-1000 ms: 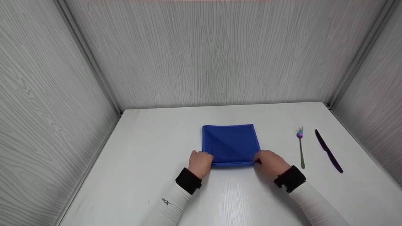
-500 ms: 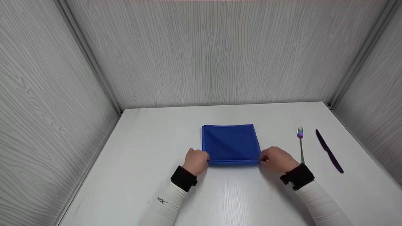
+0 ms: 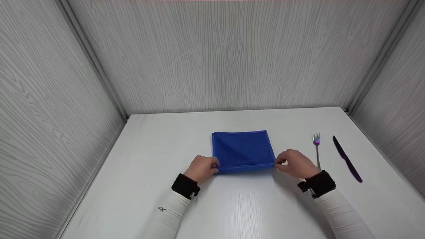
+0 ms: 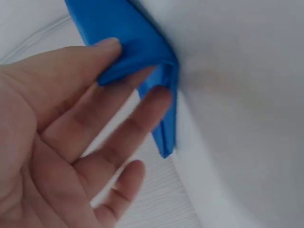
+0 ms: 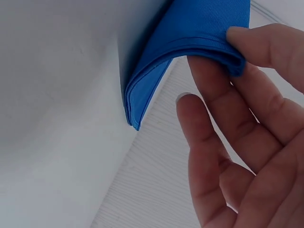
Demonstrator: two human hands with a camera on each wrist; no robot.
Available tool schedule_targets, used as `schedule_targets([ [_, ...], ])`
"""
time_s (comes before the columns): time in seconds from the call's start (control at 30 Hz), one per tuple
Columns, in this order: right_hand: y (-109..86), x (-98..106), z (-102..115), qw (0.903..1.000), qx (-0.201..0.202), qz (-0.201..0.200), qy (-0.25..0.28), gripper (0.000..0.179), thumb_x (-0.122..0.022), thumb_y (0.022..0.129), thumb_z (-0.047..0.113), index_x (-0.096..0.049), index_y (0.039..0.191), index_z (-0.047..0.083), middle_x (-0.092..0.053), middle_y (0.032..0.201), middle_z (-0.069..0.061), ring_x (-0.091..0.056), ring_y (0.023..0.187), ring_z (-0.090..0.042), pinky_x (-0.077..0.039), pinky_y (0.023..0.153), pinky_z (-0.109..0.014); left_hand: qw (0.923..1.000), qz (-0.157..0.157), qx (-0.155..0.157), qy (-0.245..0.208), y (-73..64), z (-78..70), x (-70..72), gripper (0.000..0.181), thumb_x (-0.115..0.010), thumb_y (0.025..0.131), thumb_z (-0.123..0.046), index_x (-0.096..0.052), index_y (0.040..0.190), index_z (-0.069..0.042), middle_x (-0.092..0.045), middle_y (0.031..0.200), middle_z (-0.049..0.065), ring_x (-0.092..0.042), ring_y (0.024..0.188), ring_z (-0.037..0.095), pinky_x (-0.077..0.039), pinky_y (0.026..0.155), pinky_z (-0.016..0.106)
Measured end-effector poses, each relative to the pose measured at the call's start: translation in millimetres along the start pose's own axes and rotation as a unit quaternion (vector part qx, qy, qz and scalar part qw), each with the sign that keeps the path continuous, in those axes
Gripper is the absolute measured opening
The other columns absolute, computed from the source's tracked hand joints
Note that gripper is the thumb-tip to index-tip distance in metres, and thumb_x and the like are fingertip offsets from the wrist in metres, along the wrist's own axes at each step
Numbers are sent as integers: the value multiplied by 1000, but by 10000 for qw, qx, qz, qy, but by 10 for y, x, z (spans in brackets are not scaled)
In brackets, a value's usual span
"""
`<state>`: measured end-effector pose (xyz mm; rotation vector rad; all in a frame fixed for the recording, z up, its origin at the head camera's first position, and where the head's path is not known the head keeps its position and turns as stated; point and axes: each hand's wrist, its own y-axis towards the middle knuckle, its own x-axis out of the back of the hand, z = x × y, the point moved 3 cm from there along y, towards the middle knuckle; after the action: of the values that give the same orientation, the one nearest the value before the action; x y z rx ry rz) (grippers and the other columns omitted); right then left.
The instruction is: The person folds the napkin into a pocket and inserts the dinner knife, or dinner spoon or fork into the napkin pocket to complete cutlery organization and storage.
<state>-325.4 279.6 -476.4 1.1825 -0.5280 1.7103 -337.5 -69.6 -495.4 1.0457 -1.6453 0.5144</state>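
Note:
A blue cloth napkin (image 3: 244,149), folded into a rough rectangle, lies mid-table in the head view. Its near edge is lifted and curves over. My left hand (image 3: 202,168) pinches the near left corner; in the left wrist view the thumb lies on top of the napkin (image 4: 128,40) with fingers beneath. At the near right corner my right hand (image 3: 295,162) pinches the layered edge between thumb and fingers. Seen from the right wrist, the napkin (image 5: 190,33) arches from the right hand (image 5: 256,114) down to the tabletop.
Right of the napkin lies a fork (image 3: 317,146) with an iridescent head, its handle end hidden behind the right hand and wrist. Beyond it a dark purple knife (image 3: 347,159) lies at a slant. Grey wood-grain panels (image 3: 225,59) enclose the white table (image 3: 159,142) at back and sides.
Both hands have moved apart toward the napkin's near corners and slightly away from me. The napkin's near edge has risen and now bends upward, while its far edge stays put.

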Motion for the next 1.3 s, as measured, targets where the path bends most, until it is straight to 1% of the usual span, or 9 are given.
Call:
schedule_targets([
  [0.1,16,53,8,9998,-66,-118,149,4,-78,92,11,-82,92,8,-74,85,4,-66,85,-21,-54,78,-36,9997,-140,-86,-170,5,68,33,8,-81,93,-17,-78,97,-11,-80,91,2,-75,87,20,-49,97,47],
  [0.23,41,148,41,9992,41,-364,177,4,-77,93,9,-81,92,9,-73,86,3,-66,86,-24,-55,80,-38,9968,-653,-361,-283,9,80,179,7,-80,94,-16,-79,96,-10,-81,92,3,-75,88,22,-50,98,49],
  [0.47,77,476,237,9936,444,-1039,-47,5,-74,97,10,-77,96,6,-73,92,-1,-66,89,-25,-53,76,-39,9808,-1771,-738,-344,13,-29,561,7,-78,96,-14,-77,98,-7,-79,93,6,-73,90,26,-52,95,53],
  [0.63,74,813,498,9829,962,-1526,-361,1,-75,95,6,-74,95,5,-72,91,-3,-64,87,-21,-52,71,-37,9732,-2046,-745,-745,-44,-179,907,5,-74,98,-9,-73,100,-5,-78,98,10,-73,94,29,-54,94,53],
  [0.83,-89,1212,889,9732,1389,-1754,-534,13,-75,91,-3,-71,93,9,-69,87,2,-60,80,-10,-51,65,-29,9691,-1901,-955,-1250,-248,-453,1367,5,-67,102,-7,-67,104,-2,-76,97,12,-73,91,24,-60,84,46],
  [0.93,-242,1375,1065,9756,1453,-1631,-207,17,-74,92,-5,-71,92,12,-69,85,8,-58,77,-4,-50,60,-22,9638,-1786,-1121,-1631,-395,-591,1561,5,-67,103,-6,-67,104,-1,-76,95,10,-73,86,19,-62,84,39],
  [1.03,-403,1480,1189,9816,1389,-1240,418,21,-71,94,-5,-71,91,15,-69,81,12,-59,71,-2,-47,57,-19,9608,-1466,-1049,-2108,-548,-688,1679,6,-67,103,-7,-69,105,-1,-75,93,7,-70,79,16,-59,78,29],
  [1.17,-503,1444,1197,9829,904,35,1605,16,-65,99,-2,-71,93,12,-68,73,6,-64,66,-9,-49,58,-22,9566,-589,-639,-2780,-656,-677,1635,11,-65,104,-8,-70,106,1,-76,92,9,-68,72,13,-56,69,26],
  [1.3,-348,1155,929,9646,26,1206,2343,13,-61,103,8,-70,96,3,-68,71,-2,-67,66,-15,-48,63,-27,9421,360,29,-3333,-516,-428,1304,16,-64,104,-11,-71,107,4,-77,89,12,-70,70,10,-62,72,31],
])
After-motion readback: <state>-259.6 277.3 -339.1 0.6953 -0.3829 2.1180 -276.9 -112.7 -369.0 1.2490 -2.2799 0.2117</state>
